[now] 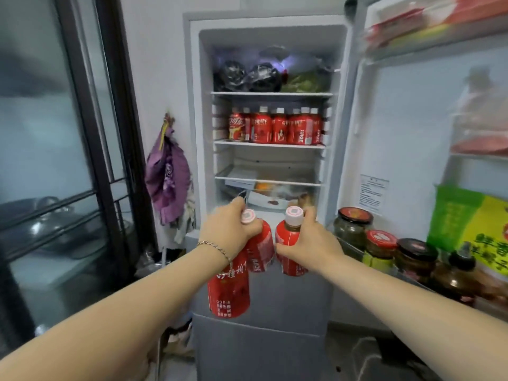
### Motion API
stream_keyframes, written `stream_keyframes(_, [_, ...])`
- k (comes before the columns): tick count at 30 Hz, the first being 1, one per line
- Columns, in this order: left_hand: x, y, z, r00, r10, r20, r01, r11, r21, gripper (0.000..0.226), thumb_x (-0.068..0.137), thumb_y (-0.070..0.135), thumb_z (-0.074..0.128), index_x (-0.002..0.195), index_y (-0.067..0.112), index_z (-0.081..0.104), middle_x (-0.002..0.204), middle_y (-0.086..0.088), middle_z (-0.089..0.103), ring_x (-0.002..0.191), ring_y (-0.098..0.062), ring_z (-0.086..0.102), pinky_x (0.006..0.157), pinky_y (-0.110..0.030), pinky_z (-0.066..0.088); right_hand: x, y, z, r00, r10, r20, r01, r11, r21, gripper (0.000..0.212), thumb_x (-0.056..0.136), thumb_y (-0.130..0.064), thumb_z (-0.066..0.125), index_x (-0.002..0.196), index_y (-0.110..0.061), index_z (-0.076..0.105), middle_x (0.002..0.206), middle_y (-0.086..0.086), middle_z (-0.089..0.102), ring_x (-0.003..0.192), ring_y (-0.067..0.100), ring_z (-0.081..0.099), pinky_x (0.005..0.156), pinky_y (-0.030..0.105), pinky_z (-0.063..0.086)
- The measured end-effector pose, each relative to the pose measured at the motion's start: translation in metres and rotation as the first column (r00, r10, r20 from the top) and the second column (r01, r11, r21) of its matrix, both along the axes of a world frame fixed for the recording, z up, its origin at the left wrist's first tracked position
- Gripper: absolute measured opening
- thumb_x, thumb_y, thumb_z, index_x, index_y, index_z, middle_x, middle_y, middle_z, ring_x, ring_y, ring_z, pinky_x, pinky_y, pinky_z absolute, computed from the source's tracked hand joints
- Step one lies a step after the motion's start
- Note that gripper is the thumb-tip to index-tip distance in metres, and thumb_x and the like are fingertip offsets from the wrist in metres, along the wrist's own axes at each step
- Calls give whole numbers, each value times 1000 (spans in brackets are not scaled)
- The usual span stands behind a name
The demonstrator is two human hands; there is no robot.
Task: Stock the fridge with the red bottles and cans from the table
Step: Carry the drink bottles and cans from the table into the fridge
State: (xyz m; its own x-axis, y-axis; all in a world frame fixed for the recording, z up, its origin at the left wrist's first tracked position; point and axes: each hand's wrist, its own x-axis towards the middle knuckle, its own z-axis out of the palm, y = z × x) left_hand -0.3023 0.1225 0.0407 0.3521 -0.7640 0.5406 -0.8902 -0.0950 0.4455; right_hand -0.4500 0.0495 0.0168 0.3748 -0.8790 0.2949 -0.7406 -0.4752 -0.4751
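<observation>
Head view: left hand (pixel 229 225) grips two red bottles (pixel 247 259).

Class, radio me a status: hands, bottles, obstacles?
Left hand grips two red plastic bottles; right hand grips one. White fridge open. Nothing blocking.

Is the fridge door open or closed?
Open. The fridge door is swung out to the right, so the shelf of red bottles inside shows, and the jars in the door rack too.
</observation>
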Motion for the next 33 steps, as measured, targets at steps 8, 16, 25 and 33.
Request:
stream_keyframes(8, [119,-126,55,995,-59,79,64,996,-63,33,83,43,59,79,14,44,68,3,49,69,-21,48,51,-28,28,113,-111,46,995,-55,88,64,992,-110,72,68,-55,70,113,-21,24,108,1,61,96,26,63,77,39,52])
stream_keyframes(16, [190,-252,120,930,-95,354,153,978,-141,27,87,44,54,83,18,48,79,4,55,71,-18,51,57,-27,30,171,-223,96,930,-185,318,233,965,-119,72,72,-50,72,119,-19,27,113,3,59,99,28,61,80,38,51])
stream_keyframes(25, [208,-376,165,869,41,493,101,961,-259,25,88,36,51,88,11,48,89,-7,62,84,-34,61,63,-33,36,177,-374,139,860,-323,396,469,806,-361,73,74,-62,65,125,-18,37,108,6,62,98,32,61,69,35,45])
stream_keyframes(33, [235,-427,176,835,52,548,53,983,-174,39,86,47,53,102,11,53,102,-6,64,94,-31,60,72,-34,40,204,-446,122,826,-270,494,524,690,-500,65,87,-50,53,130,-3,44,132,20,43,122,35,39,101,41,32])
